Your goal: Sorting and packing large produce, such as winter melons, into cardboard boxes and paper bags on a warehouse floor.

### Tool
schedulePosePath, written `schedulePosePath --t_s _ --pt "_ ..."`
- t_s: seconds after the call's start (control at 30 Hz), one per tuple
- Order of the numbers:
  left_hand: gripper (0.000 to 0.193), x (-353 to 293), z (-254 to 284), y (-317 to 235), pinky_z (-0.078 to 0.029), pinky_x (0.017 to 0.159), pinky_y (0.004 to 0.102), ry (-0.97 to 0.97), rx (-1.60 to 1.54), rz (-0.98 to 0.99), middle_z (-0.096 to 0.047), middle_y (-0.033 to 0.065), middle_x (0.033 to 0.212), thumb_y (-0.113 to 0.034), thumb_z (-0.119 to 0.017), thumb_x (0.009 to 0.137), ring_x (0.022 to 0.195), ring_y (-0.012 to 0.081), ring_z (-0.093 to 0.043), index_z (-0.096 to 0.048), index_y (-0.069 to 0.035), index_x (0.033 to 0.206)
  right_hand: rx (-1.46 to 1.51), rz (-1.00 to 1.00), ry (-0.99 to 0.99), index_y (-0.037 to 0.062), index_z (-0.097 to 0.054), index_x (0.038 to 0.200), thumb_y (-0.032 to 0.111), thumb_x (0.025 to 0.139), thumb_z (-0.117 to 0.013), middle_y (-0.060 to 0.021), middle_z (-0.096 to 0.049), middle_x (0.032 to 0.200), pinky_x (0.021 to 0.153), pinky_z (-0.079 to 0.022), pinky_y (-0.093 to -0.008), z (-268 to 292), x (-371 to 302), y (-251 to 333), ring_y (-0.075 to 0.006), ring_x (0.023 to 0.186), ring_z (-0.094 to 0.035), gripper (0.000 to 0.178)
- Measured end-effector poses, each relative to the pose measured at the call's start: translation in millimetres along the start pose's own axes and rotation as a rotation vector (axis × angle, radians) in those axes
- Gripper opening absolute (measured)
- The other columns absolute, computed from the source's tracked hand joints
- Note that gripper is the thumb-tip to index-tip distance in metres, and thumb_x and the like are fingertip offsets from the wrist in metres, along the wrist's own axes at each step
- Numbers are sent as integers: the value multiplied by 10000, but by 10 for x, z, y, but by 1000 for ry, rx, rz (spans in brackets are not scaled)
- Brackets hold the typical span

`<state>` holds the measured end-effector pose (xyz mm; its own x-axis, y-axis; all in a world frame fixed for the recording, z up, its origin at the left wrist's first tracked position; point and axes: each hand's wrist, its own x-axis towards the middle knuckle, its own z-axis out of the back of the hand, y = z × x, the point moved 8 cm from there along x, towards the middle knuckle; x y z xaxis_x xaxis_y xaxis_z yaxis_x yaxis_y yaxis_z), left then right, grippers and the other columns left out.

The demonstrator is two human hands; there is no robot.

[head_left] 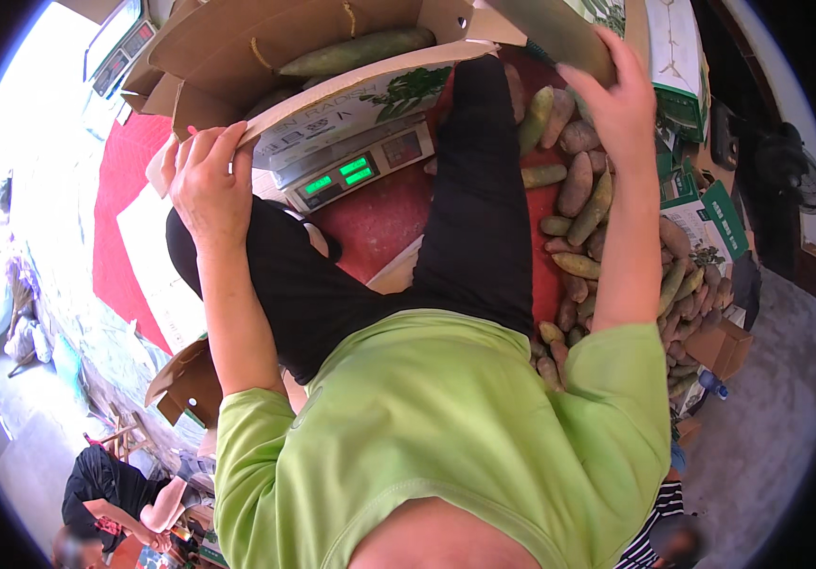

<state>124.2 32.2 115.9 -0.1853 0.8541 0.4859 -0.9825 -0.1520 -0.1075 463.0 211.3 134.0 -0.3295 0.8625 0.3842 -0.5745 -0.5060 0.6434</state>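
My left hand grips the near left corner of an open cardboard box, its fingers over the flap's edge. The box rests on a weighing scale with lit green displays. Inside lies a long green radish; other contents are mostly hidden by the near wall. At the upper right, my right hand is closed round the end of another large green radish, held just right of the box and partly cut off by the frame's top edge.
Green and brownish radishes lie heaped along my right side on a red sheet. A white and green carton stands at the far right. Another scale is at the far left. Another person sits at the lower left.
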Motion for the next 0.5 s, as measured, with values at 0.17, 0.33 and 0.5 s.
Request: schedulePosePath --t_s 0.17,0.33,0.5 --pt "162 -7 1 10 -373 971 401 -7 -3 -1 -643 3 879 -139 -697 739 921 200 -599 -696 -134 902 27 290 142 38 -584 1070 133 676 -725 -151 -573 994 892 -413 -383 -879 529 964 -315 996 -528 429" --pt "166 -35 4 35 -375 967 405 6 -25 8 -643 2 883 -140 -697 736 924 200 -598 -695 -129 902 164 430 152 36 -594 1050 160 689 -719 -162 -576 993 885 -412 -400 -1552 626 1161 -342 994 -519 402" --pt "189 -49 13 97 -374 951 392 5 -36 19 -655 25 889 -152 -715 735 909 211 -597 -702 -116 920 190 105 120 29 -624 1014 136 743 -692 -141 -611 947 771 -476 -340 -1245 664 701 -263 863 -596 299"
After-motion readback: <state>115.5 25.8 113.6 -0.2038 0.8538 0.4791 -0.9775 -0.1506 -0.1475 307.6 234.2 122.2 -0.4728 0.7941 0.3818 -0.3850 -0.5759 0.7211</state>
